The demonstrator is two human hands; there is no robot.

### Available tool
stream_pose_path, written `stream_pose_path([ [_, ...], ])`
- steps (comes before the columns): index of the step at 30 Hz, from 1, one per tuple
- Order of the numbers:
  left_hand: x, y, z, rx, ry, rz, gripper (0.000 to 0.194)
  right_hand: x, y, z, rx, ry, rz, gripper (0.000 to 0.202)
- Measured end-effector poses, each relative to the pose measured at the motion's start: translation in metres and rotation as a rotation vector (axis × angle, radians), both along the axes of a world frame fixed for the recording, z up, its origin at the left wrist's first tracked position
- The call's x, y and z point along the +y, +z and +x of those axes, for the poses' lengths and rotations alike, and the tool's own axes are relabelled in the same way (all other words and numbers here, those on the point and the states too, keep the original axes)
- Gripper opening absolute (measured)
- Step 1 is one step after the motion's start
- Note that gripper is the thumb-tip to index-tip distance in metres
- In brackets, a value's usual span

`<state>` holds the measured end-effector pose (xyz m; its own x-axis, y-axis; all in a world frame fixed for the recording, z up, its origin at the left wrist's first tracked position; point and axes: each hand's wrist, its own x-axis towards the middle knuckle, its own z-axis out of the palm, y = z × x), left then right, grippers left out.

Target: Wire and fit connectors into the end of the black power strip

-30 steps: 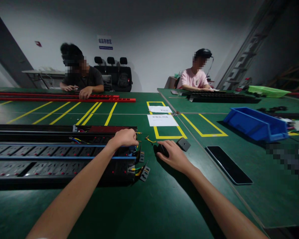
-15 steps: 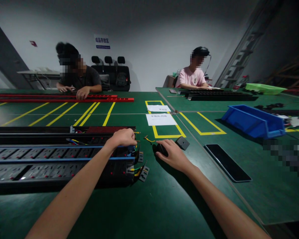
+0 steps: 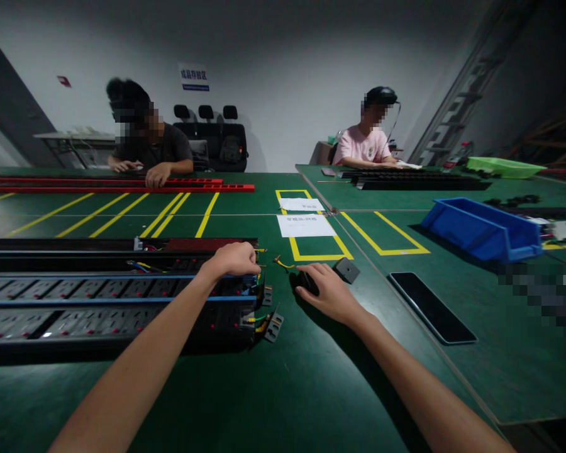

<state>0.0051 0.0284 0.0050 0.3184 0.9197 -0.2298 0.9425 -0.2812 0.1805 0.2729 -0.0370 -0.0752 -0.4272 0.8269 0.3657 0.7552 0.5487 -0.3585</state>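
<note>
My left hand (image 3: 236, 259) is closed at the right-hand end of the black power strips, its fingertips by some thin wires; whatever it pinches is hidden. Below it lies a power strip (image 3: 136, 289) with blue edges, and nearer me another strip (image 3: 89, 326) with sockets. Dark slotted brackets (image 3: 273, 328) and green-yellow wires stick out at their ends. On the table, my right hand (image 3: 330, 292) curls over a small black part (image 3: 307, 283), mostly covered by its fingers. Just beyond that hand sits a dark square block (image 3: 346, 270). A short yellow wire (image 3: 283, 263) lies between my hands.
A phone (image 3: 431, 307) lies to the right, with a blue bin (image 3: 483, 229) behind it. Paper labels (image 3: 306, 226) rest within yellow tape lines. Two people (image 3: 158, 148) sit across the green table, near red rails (image 3: 238, 188) and black rails (image 3: 419, 182). A green tray (image 3: 504, 168) stands far right.
</note>
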Motion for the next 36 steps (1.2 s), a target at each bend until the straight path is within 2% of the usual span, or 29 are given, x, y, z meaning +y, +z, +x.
stream_pose_path([
  [9, -0.0014, 0.0017, 0.0001, 0.006, -0.017, 0.013, 0.027, -0.0003, 0.0005, -0.0001, -0.005, -0.001, -0.005, 0.040],
  [17, -0.0006, 0.0030, -0.0023, -0.007, -0.045, 0.002, 0.036, -0.0009, 0.0005, -0.0002, -0.002, 0.003, 0.000, 0.040],
  [36, 0.0004, 0.0033, -0.0027, -0.053, -0.048, -0.015, 0.027, -0.0019, 0.0008, -0.0008, -0.007, 0.003, 0.013, 0.039],
])
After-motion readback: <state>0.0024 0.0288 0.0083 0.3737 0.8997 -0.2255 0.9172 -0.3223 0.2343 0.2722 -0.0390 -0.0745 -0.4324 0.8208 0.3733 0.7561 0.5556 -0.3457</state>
